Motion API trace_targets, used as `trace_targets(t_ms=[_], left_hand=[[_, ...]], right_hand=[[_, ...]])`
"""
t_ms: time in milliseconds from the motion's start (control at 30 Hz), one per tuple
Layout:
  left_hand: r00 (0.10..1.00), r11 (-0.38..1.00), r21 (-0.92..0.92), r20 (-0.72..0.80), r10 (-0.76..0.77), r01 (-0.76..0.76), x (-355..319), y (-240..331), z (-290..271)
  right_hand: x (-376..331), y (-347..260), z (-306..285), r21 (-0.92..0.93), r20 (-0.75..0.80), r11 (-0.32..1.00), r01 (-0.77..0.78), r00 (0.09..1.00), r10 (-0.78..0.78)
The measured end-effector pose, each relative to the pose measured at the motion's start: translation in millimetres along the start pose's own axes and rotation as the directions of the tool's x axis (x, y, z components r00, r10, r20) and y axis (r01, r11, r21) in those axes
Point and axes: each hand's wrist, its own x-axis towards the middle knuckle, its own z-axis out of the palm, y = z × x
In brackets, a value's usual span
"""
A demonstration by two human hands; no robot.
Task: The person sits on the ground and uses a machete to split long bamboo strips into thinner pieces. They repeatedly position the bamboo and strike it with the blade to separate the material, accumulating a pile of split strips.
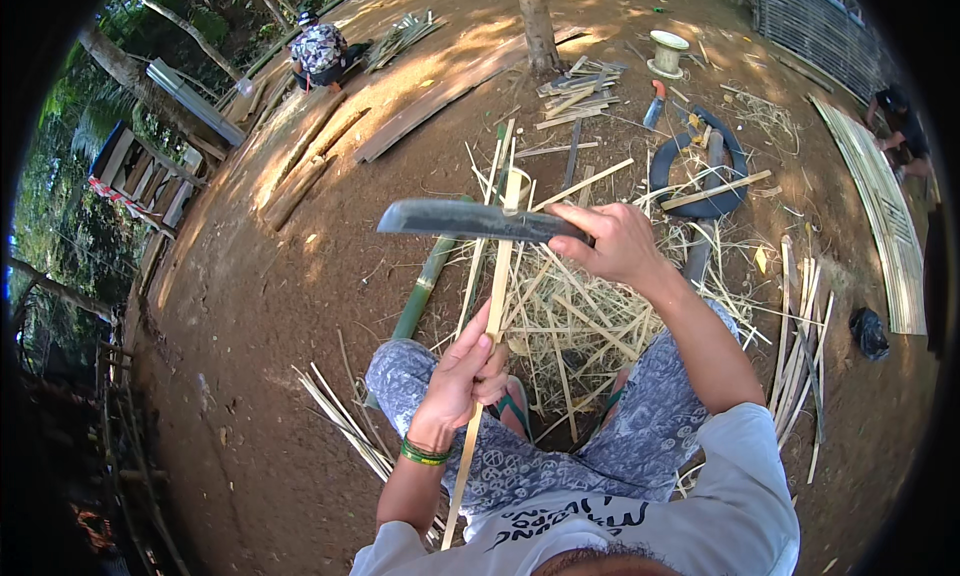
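Observation:
My left hand [465, 378] is closed round a long, pale bamboo strip [502, 276], which runs from my lap up and away between my knees. In my right hand [618, 244], fingers wrapped round its handle, is a machete [450, 218] with a broad dark blade pointing left. The blade lies across the strip above my left hand. Just beyond it, a thin curl of bamboo [518, 176] stands at the strip's far part. Below the hands, a heap of shavings [570, 321] spreads on the ground between my legs.
A green bamboo pole [425, 286] lies by my left knee. Split strips lie left [345, 416] and right [803, 336]. Ahead are a black tyre [660, 161], an orange-handled tool [655, 106], a pale spool [668, 52] and a tree trunk [537, 26]. A person [320, 54] crouches far left; another sits right.

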Motion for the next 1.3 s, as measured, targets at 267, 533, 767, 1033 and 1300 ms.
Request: trace_targets(t_ms=[267, 533, 767, 1033, 1300], left_hand=[[0.998, 0.999, -0.052, -0.064, 0.008, -0.011, -30.7, -12.9, -8.0], [0.996, 0.998, 0.002, -0.064, 0.059, -0.059, 13.5, -19.9, 6.1], [0.985, 0.973, 0.222, -0.139, 0.1, -0.068, 25.4, -34.2, 13.3], [0.965, 0.979, 0.156, -0.204, 0.163, -0.132, 26.4, -22.3, 26.4], [0.939, 0.942, 0.154, -0.129, 0.319, -0.299, 47.1, 14.2, 51.1]], right_hand=[[9.7, 55.4, -40.0, 0.352, -0.064, 0.789, -0.503, 0.828, 0.557], [3.3, -33.3, -5.7, 0.595, 0.259, 0.705, -0.387, 0.922, 0.287], [-1.8, -29.8, 8.4, 0.581, 0.233, 0.706, -0.405, 0.914, 0.332], [5.9, -22.1, -3.7, 0.739, 0.148, 0.552, -0.386, 0.893, 0.426], [-2.3, -32.7, 9.0, 0.605, 0.02, 0.789, -0.104, 0.993, 0.116]])
